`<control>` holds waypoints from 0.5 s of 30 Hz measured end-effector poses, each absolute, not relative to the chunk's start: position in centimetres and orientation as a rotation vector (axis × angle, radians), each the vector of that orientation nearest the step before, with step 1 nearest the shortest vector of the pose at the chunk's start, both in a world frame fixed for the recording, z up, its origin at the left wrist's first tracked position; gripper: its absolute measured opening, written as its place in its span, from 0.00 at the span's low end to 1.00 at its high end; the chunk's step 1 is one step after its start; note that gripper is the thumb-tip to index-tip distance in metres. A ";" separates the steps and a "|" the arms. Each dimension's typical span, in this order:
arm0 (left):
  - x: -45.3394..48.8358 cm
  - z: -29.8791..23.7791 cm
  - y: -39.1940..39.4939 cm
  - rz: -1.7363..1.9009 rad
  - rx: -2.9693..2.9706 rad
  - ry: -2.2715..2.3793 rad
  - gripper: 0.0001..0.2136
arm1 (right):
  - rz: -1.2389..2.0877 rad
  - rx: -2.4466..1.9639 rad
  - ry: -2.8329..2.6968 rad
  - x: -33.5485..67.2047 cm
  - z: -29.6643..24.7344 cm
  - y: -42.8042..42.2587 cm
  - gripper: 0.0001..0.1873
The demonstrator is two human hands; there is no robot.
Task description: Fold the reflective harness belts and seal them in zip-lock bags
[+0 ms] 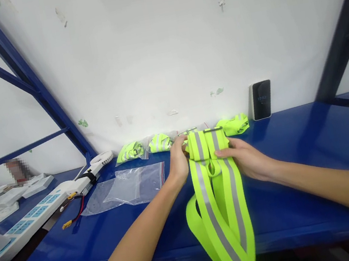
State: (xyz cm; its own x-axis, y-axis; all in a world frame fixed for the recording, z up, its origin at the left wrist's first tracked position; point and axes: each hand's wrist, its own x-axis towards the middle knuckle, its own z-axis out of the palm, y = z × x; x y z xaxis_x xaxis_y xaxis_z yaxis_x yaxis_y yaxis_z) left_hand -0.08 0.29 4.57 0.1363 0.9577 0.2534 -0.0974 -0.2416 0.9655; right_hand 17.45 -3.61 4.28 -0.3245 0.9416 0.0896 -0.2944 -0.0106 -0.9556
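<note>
We are pinching the folded top of a neon-yellow reflective safety harness with grey stripes (pixel 218 199) in a narrow grip between our left hand (pixel 178 161) and right hand (pixel 245 158), its loops trailing over the edge of a blue steel shelf (pixel 276 207). Three folded neon bundles (pixel 159 142) are already lying by the wall, while a flat clear zip-top plastic bag (pixel 127 188) is waiting beside us, this harness still unbagged.

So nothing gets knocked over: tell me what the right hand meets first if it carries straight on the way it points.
The neon-yellow reflective vest: the right hand is touching it. Beyond it lies the left hand, though depth is unclear.
</note>
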 end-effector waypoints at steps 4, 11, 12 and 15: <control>0.4 4.7 -0.5 1.243 1.224 0.631 0.18 | 1.455 -0.762 -1.192 18.3 4.9 -3.0 0.18; -0.3 3.9 -0.1 1.045 1.395 0.545 0.27 | 1.449 -0.777 -1.163 18.9 5.3 -2.8 0.20; -0.5 3.8 0.1 1.041 1.388 0.552 0.27 | 1.453 -0.769 -1.178 19.0 5.3 -2.8 0.19; -0.8 3.1 0.6 1.005 1.357 0.597 0.25 | 1.468 -0.737 -1.238 19.1 5.2 -2.9 0.19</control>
